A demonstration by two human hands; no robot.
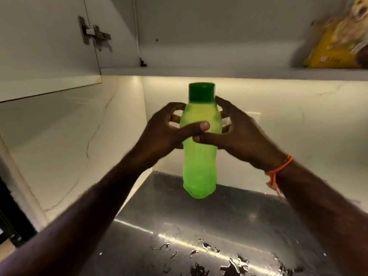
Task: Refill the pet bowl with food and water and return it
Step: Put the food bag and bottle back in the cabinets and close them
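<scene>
Clearly, both hands held a green bottle (pixel 200 148) upright in the air, above the desk (pixel 229 222) and not touching it. The left hand (pixel 167 130) was clamped on the upper part of the bottle from the left side, its thumb lying across the front and its fingers curled around the far side. The right hand (pixel 239 136) was clamped on the same part from the right, with the thumb on the front just under the left thumb, so that the two thumbs nearly touched. One finger of the right hand reached up near the cap (pixel 201 92). The cap was dark green and sat on the bottle, closed. The body of the bottle was translucent light green; how much water was inside I could not tell. An orange thread (pixel 278 169) was tied around the right wrist.

The desk below was dark and shiny, with drops and small puddles of water (pixel 229 259) on the near part. Behind the bottle stood a pale wall with thin marble lines, lit from under a cabinet. The cabinet door (pixel 43 46) at the upper left was open, and a metal hinge (pixel 93 33) showed on it. On the cabinet shelf (pixel 199 71) at the upper right lay a yellow bag (pixel 336 42), blurred. The pet bowl was not in the view
</scene>
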